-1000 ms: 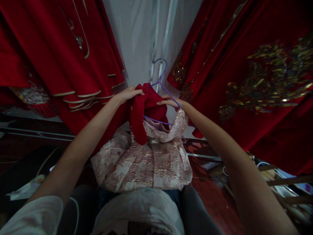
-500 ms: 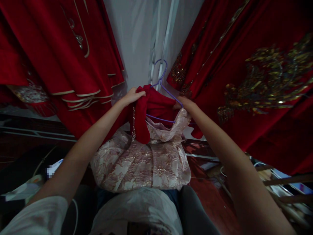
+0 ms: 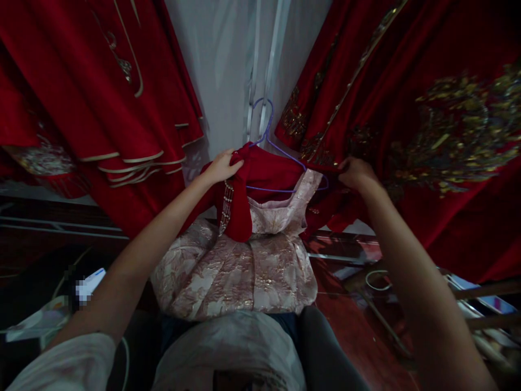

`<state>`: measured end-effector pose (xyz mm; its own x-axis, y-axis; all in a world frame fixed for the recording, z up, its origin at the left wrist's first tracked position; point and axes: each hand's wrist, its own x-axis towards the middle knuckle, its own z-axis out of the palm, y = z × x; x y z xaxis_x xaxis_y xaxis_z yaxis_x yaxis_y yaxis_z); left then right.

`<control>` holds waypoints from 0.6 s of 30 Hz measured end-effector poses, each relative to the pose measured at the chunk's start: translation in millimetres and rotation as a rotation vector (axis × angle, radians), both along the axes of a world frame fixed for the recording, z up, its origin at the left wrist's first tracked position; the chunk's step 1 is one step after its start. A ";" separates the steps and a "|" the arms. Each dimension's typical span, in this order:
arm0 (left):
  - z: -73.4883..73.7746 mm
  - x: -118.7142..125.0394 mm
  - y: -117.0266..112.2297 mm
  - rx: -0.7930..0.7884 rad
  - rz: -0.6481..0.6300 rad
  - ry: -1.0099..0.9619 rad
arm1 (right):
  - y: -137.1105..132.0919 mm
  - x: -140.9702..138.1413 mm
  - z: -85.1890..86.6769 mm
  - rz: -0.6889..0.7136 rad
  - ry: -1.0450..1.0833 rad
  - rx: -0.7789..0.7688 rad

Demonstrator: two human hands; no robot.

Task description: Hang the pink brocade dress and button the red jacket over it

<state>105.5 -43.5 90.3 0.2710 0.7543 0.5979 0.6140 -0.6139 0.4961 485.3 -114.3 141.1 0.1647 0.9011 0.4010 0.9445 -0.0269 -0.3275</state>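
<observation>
A purple hanger (image 3: pixel 280 149) hangs in front of a metal rail. On it is a pale pink brocade dress (image 3: pixel 240 271) with a metallic pattern, one strap over the hanger's right arm. Behind the dress, a red jacket (image 3: pixel 268 163) spreads across the hanger, its beaded trim (image 3: pixel 226 206) dangling at the left. My left hand (image 3: pixel 223 165) is closed on the jacket's left shoulder area. My right hand (image 3: pixel 358 172), beyond the hanger's right end, pinches the red cloth of the jacket; its fingertips are partly hidden.
Red garments with pale piping (image 3: pixel 134 130) hang at the left. More red garments with gold sequins (image 3: pixel 459 136) hang at the right. Metal rail bars (image 3: pixel 262 65) run up the wall. At the lower right stands a wooden frame (image 3: pixel 488 293) with clutter; papers (image 3: pixel 40 320) lie lower left.
My right hand has moved right, away from the dress strap, drawing red cloth out past the hanger's end. The strap now shows on the hanger. My left hand has stayed on the jacket.
</observation>
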 end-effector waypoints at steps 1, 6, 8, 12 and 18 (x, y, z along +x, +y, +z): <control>-1.2 -0.3 -1.8 0.030 0.005 0.028 | -10.8 -0.3 0.3 -0.044 -0.008 -0.007; -6.2 -1.3 -7.7 0.109 0.028 0.144 | -56.3 -26.9 -4.5 -0.003 0.086 -0.013; -8.6 -0.2 -9.2 0.124 0.039 0.158 | -60.9 -41.5 -10.6 0.095 0.251 -0.075; -14.5 5.2 -14.0 0.124 0.057 0.138 | -42.8 -72.9 -22.0 0.217 0.495 -0.065; -13.9 11.5 -21.7 0.124 0.098 0.202 | -1.9 -148.4 -29.3 0.488 0.812 -0.027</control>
<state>117.0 -65.2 76.4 0.3231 0.7075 0.6286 0.7527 -0.5947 0.2824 336.8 -116.3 111.8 -0.0132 0.9514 0.3077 0.3372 0.2940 -0.8944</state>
